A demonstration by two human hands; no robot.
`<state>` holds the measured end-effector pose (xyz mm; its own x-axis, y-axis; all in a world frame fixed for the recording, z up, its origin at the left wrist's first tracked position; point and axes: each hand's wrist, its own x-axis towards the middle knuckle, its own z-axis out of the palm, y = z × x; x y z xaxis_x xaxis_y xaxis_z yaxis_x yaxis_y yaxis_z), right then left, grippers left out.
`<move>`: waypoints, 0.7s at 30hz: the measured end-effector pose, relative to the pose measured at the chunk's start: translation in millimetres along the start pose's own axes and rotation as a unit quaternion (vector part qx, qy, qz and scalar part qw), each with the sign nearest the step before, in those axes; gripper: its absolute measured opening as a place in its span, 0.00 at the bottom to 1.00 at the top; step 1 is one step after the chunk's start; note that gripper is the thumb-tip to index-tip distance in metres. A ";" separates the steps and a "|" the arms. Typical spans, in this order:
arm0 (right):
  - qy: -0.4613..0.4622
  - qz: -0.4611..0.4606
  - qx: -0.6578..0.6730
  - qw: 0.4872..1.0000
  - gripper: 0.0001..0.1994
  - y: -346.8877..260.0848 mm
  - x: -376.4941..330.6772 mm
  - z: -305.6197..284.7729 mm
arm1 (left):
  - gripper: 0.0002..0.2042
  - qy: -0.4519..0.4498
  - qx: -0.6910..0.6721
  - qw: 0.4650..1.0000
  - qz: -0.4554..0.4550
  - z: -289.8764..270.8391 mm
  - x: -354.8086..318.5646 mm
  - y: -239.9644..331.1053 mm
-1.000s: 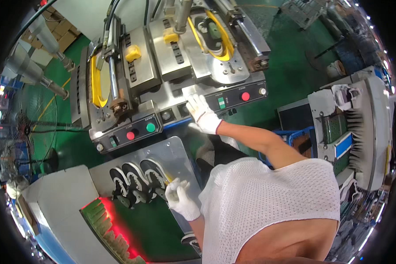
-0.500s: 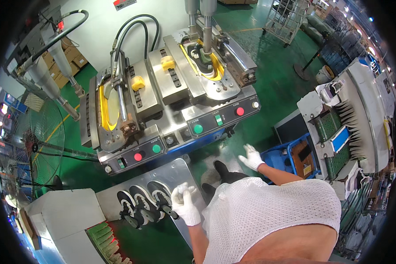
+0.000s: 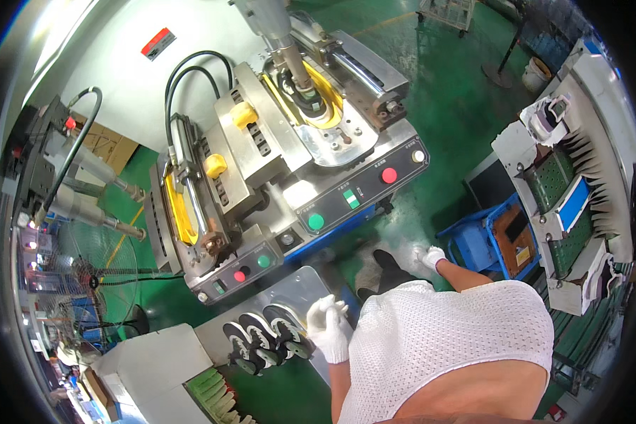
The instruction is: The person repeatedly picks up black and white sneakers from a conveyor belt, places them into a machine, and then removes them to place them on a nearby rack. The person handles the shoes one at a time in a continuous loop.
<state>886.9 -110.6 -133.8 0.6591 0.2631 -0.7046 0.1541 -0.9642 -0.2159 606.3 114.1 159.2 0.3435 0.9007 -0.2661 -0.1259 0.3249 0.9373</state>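
My left hand (image 3: pixel 330 330), in a white glove, is raised beside the metal tray with its fingers curled in. Whether anything lies inside them is hidden. Just left of it, three black-and-white sneakers (image 3: pixel 287 330) lie in a row at the tray's (image 3: pixel 293 288) edge. My right hand (image 3: pixel 430 258), also gloved in white, hangs low above the floor near a blue crate, fingers somewhat apart and holding nothing visible. Ahead stands a two-station press machine (image 3: pixel 275 166). A dark shoe (image 3: pixel 309 102) sits in its right station between yellow pads, under the lowered metal ram (image 3: pixel 290 60).
The press's front panel carries a green button (image 3: pixel 316 222) and a red button (image 3: pixel 389 175). On the right are a blue crate (image 3: pixel 470 242) and a machine with a bristle curtain (image 3: pixel 601 191). A caged fan (image 3: pixel 92 279) and a white housing (image 3: pixel 148 371) stand left.
My view has shifted, so the press and tray sit differently in it. The right hand has dropped lower beside my body, its fingers less spread. The left hand stays curled near the sneakers.
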 end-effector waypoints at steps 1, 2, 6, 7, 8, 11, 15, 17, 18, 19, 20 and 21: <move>-0.019 0.006 0.013 1.000 0.37 -11.2 -4.6 -8.8 | 0.14 -0.008 0.002 1.000 0.004 5.6 1.2 -1.2; -0.037 0.012 0.025 0.999 0.37 -19.2 -8.0 -15.4 | 0.13 -0.015 0.002 1.000 0.007 11.6 3.0 -1.7; -0.037 0.011 0.048 0.998 0.39 -22.4 3.7 -15.1 | 0.12 -0.034 -0.016 0.999 0.008 31.1 5.6 -2.4; -0.038 0.012 0.051 0.998 0.39 -22.2 4.5 -14.7 | 0.12 -0.033 -0.017 0.999 0.012 34.7 6.1 -2.7; -0.040 0.012 0.053 0.998 0.39 -21.6 4.8 -14.1 | 0.11 -0.029 -0.011 0.999 0.009 37.3 6.2 -2.5; -0.028 0.005 0.066 0.997 0.36 -7.0 6.1 -9.6 | 0.11 -0.039 -0.022 0.999 0.007 43.2 5.4 -1.6; 0.030 -0.012 0.068 0.997 0.34 12.2 5.4 -2.5 | 0.11 -0.036 -0.018 0.999 0.011 41.5 3.8 -12.7; 0.040 -0.006 0.069 0.997 0.37 21.0 3.4 -1.1 | 0.12 -0.038 -0.015 0.999 0.008 42.1 4.2 -14.5; 0.060 -0.011 0.077 0.995 0.40 23.9 6.7 3.2 | 0.12 -0.037 -0.015 0.999 0.006 42.9 3.6 -14.8; 0.054 -0.009 0.060 0.997 0.41 27.5 11.4 5.1 | 0.12 -0.037 -0.019 0.999 0.005 44.2 3.6 -15.2; 0.048 -0.008 0.044 0.998 0.41 31.3 16.1 6.9 | 0.12 -0.037 -0.022 0.999 0.005 45.8 4.1 -15.2; 0.041 -0.006 0.029 0.999 0.42 31.6 16.2 5.6 | 0.12 -0.037 -0.024 0.999 0.004 47.1 4.5 -15.9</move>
<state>898.3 -136.6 -155.8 0.7160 0.2687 -0.6443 0.1209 -0.9567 -0.2646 653.7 99.3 153.7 0.4091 0.8804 -0.2398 -0.1734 0.3330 0.9269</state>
